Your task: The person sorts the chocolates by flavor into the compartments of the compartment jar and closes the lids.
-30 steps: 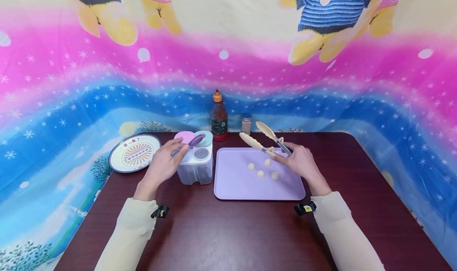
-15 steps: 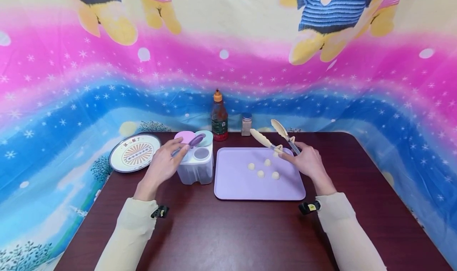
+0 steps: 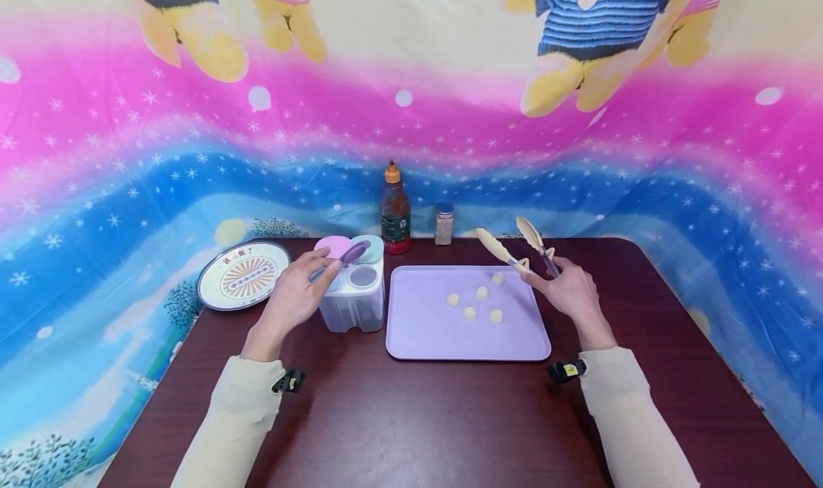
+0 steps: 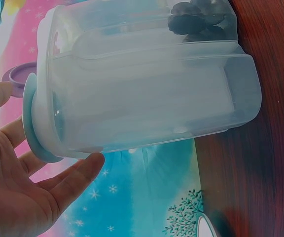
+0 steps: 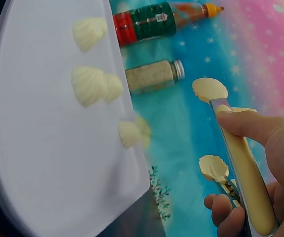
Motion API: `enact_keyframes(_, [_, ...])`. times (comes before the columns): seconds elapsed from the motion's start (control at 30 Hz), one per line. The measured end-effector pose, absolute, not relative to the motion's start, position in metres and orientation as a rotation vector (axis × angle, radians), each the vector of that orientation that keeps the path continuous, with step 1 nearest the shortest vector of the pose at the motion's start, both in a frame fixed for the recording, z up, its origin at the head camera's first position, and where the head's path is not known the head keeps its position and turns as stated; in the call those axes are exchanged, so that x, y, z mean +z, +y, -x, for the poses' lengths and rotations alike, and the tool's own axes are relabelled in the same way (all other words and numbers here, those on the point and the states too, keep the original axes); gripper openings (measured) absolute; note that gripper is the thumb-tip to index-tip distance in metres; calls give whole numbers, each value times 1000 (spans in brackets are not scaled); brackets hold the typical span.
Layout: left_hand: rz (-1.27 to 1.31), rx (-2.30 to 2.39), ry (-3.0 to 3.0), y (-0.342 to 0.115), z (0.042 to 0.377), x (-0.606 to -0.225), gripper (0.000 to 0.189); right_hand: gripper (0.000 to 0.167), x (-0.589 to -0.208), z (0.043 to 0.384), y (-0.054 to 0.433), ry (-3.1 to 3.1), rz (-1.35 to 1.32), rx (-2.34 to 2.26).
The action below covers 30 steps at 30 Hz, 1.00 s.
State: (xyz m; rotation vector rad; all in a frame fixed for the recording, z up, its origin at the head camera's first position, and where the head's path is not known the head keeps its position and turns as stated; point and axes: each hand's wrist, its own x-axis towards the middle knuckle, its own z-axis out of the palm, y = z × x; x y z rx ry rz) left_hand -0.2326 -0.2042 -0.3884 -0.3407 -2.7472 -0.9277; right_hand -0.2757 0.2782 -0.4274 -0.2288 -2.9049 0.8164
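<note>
well — right hand grips tongs near purple tray

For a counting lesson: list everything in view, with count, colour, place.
Table: one, maroon, beneath items
Flat rectangular tray: one, lilac, table centre
Small rounded pieces: five, cream, on tray
Plastic lidded container: one, translucent, left of tray
Round lids: at least three, pink, teal, purple, atop container
Contents: count unclear, dark, inside container
Round patterned plate: one, white, far left
Squeeze bottle: one, red and green, behind tray
Small jar: one, clear, behind tray
Metal tongs: one, silver and cream, in right hand
Printed backdrop: one, pink and blue, behind
Sleeves: two, cream, on forearms
Wrist devices: two, black, at wrists
Left hand: one, bare, touching purple lid
Right hand: one, bare, gripping tongs
</note>
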Motion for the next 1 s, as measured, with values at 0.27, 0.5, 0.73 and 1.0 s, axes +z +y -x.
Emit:
enact_keyframes(0.27, [345, -928, -2735, -205, 233, -389, 54, 87, -438, 278, 294, -2932, 278, 834])
enact_keyframes(0.5, [348, -930, -2734, -204, 233, -390, 54, 90, -443, 279, 309, -2933, 313, 812])
enact_keyframes(0.73, [341, -936, -2750, -204, 232, -389, 56, 91, -449, 280, 322, -2966, 385, 796])
enact_keyframes(1.0, [349, -932, -2746, -204, 232, -389, 54, 98, -455, 281, 331, -3068, 392, 759])
